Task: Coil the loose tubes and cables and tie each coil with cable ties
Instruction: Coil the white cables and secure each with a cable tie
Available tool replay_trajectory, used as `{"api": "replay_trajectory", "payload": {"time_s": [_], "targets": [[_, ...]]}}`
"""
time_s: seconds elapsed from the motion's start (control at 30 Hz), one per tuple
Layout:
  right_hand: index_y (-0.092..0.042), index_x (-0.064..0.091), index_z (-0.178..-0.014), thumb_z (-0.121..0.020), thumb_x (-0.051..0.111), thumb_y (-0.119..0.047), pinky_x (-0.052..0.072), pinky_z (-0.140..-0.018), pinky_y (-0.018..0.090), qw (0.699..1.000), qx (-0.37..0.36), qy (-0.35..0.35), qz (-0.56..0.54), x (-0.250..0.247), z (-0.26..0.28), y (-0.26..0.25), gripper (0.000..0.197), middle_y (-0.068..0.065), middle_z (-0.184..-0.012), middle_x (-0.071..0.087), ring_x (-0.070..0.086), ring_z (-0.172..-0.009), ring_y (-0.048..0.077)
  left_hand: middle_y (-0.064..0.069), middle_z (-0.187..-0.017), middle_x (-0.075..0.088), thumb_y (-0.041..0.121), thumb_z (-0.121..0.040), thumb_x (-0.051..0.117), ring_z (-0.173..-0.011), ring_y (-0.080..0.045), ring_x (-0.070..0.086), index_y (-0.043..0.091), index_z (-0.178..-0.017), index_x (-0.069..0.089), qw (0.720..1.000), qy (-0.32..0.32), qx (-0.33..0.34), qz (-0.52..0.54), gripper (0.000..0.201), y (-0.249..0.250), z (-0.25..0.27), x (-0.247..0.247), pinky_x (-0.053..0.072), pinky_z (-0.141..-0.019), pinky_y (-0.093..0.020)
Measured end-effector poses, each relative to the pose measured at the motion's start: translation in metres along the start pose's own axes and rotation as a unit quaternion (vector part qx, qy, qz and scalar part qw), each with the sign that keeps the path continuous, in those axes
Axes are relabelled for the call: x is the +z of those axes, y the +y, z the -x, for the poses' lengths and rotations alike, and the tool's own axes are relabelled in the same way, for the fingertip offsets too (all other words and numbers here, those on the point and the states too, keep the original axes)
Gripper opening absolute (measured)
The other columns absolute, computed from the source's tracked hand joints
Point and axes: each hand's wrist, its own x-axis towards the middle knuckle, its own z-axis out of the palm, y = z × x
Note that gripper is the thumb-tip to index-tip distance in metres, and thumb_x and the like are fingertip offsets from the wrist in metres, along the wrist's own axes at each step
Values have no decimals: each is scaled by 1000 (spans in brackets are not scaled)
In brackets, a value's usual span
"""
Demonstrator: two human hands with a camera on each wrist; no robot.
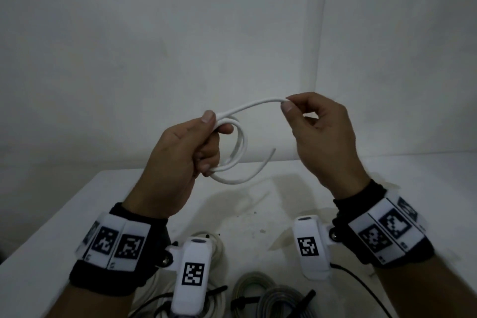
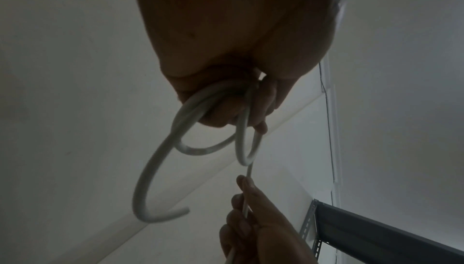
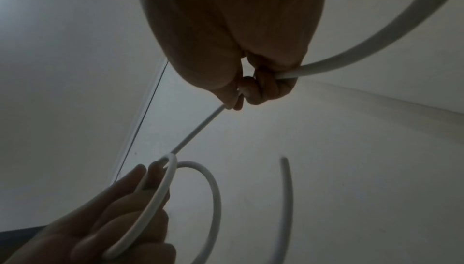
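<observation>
A white tube (image 1: 255, 104) is held in the air above the white table (image 1: 51, 219). My left hand (image 1: 191, 147) grips a small coil of it (image 1: 238, 152), a few loops hanging below the fingers, with one free end (image 1: 272, 153) sticking out to the right. From the coil the tube arcs up to my right hand (image 1: 307, 121), which pinches it between thumb and forefinger. The left wrist view shows the loops (image 2: 200, 145) under my fist and the free end (image 2: 160, 216) curling below. In the right wrist view the tube (image 3: 198, 127) runs from my pinching fingers (image 3: 241, 93) down to the coil (image 3: 200, 189).
Near the table's front edge lie several other coils: white ones (image 1: 216, 242) at the left, grey tubing (image 1: 268, 294) in the middle, with black cable ties (image 1: 308, 295) among them. A thin black cable (image 1: 361, 281) runs off at the right. A grey metal shelf (image 2: 376, 234) stands by the wall.
</observation>
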Motion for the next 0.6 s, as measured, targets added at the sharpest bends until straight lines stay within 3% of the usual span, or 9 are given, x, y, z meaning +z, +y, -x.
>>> {"api": "replay_trajectory", "payload": {"time_s": [0.07, 0.13, 0.2, 0.3, 0.37, 0.4, 0.5, 0.57, 0.6], "targets": [[-23, 73, -92, -99, 67, -28, 56, -72, 34, 1000, 8, 19, -4, -2, -3, 1, 11, -17, -79, 67, 59, -68, 3, 5, -53, 26, 36, -99, 49, -44, -11, 27, 6, -82, 71, 1000, -7, -3, -21, 40, 0, 1, 1, 30, -61, -29], [-23, 73, -92, -99, 66, -28, 57, -75, 38, 999, 11, 32, 1, -4, -5, 1, 11, -17, -80, 67, 60, -70, 7, 6, -52, 27, 34, -99, 48, -43, -11, 29, 6, -81, 70, 1000, -17, -13, -23, 40, 1, 1, 0, 35, -70, -36], [-27, 72, -90, -98, 66, -29, 58, -77, 40, 999, 10, 46, 4, -6, -6, 2, 10, -19, -80, 67, 62, -72, 11, 8, -52, 29, 31, -101, 49, -41, -9, 29, 4, -85, 69, 999, -40, -24, -23, 38, 1, 2, -1, 47, -68, -32], [-25, 71, -94, -100, 64, -30, 56, -77, 38, 999, 13, 40, 20, -10, -7, 1, 10, -16, -87, 69, 64, -78, 12, 6, -53, 29, 25, -100, 49, -42, -8, 28, 2, -88, 67, 997, -65, -36, -26, 32, 0, 4, 2, 49, -57, -26], [-25, 70, -108, -102, 60, -29, 50, -80, 28, 998, 7, -4, 62, -13, -7, 1, 12, -10, -106, 69, 63, -90, 9, 5, -54, 28, 25, -97, 47, -44, -9, 26, 1, -87, 66, 997, -58, -46, -19, 32, 1, 4, 2, 46, -55, -25], [-25, 66, -121, -102, 59, -29, 47, -88, 24, 995, -11, -30, 96, -14, -6, 0, 21, -7, -121, 66, 60, -103, 9, 5, -55, 28, 25, -97, 46, -44, -9, 26, 0, -88, 65, 997, -54, -49, -23, 33, 0, 3, 1, 45, -54, -25], [-30, 46, -150, -99, 55, -36, 28, -119, 47, 962, -149, -118, 196, -11, 3, -8, 51, -5, -151, 48, 38, -144, 20, 4, -56, 28, 26, -100, 43, -46, -9, 26, -5, -92, 64, 994, -60, -71, -64, 38, -2, 1, -2, 44, -53, -22], [-35, 51, -144, -102, 55, -38, 20, -122, 56, 942, -170, -207, 203, -1, 12, -12, 43, -12, -142, 58, 39, -145, 18, 3, -58, 26, 29, -100, 44, -49, -10, 26, -6, -93, 64, 990, -77, -84, -82, 42, -5, 2, -3, 43, -53, -20], [-33, 60, -136, -103, 57, -36, 25, -120, 55, 938, -169, -237, 189, 4, 14, -11, 33, -12, -128, 66, 50, -134, 16, 0, -60, 24, 30, -100, 44, -50, -11, 25, -6, -93, 65, 989, -85, -87, -84, 42, -6, 3, -2, 42, -52, -20]]}}
